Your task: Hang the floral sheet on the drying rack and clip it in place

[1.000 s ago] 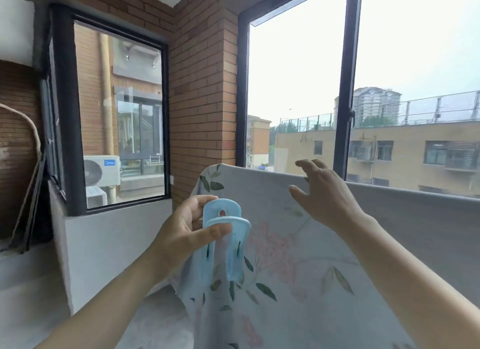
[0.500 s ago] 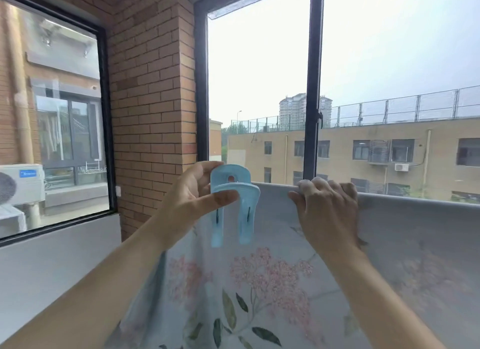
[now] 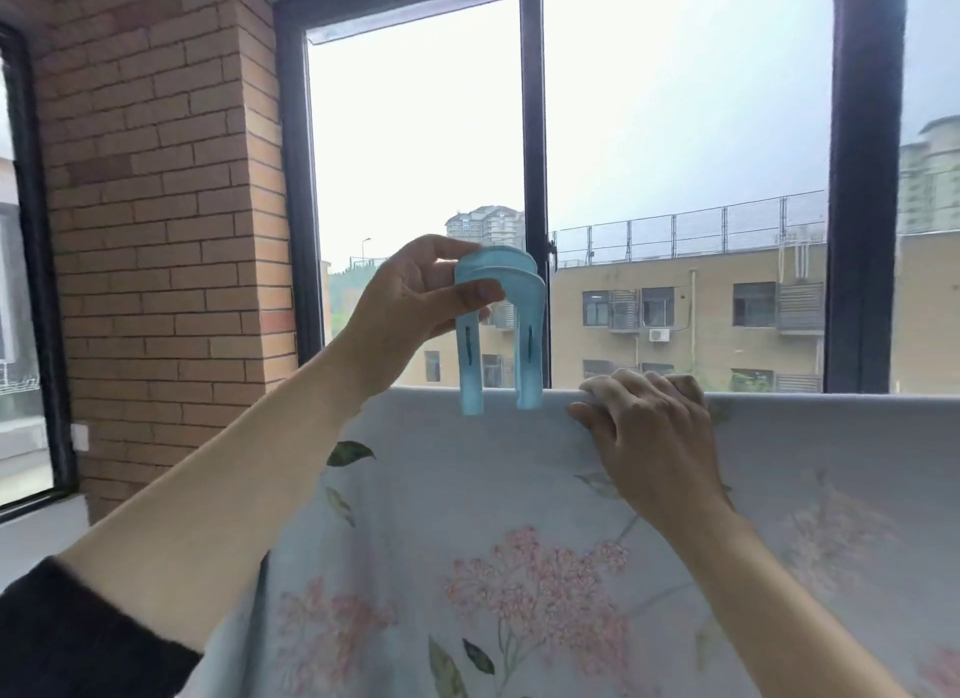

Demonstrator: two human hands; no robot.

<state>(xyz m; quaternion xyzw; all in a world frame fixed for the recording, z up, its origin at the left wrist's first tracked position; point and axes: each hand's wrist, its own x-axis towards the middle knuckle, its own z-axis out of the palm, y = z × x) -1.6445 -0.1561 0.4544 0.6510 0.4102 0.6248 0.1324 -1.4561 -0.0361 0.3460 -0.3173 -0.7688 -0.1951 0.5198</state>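
The left hand [image 3: 415,302] pinches a pale blue clip [image 3: 501,328] at its arched top, thumb on the near face and fingers behind, so that the two prongs point down and their tips just overlap the top fold of the floral sheet [image 3: 519,567]; whether the prongs straddle the fold or only hang in front of it I cannot tell. Just to the right of the clip, the right hand [image 3: 649,437] has its fingers curled over that same fold, gripping the cloth and presumably the drying rack's bar beneath it — the bar itself is hidden under the fabric. Below both hands the sheet falls in a broad, fairly smooth panel of pink blossom and green leaves, and its top edge runs level away to the right of the right hand. So the hanging looks done: the sheet is draped over the rack. What is left, as I judge it, is the clipping — pressing this clip down over the fold beside the right hand, and perhaps more clips farther along, since none shows on the edge to the right. Beyond the hands stands a dark window frame [image 3: 532,177], with a brick wall [image 3: 156,229] off to the left of the left hand
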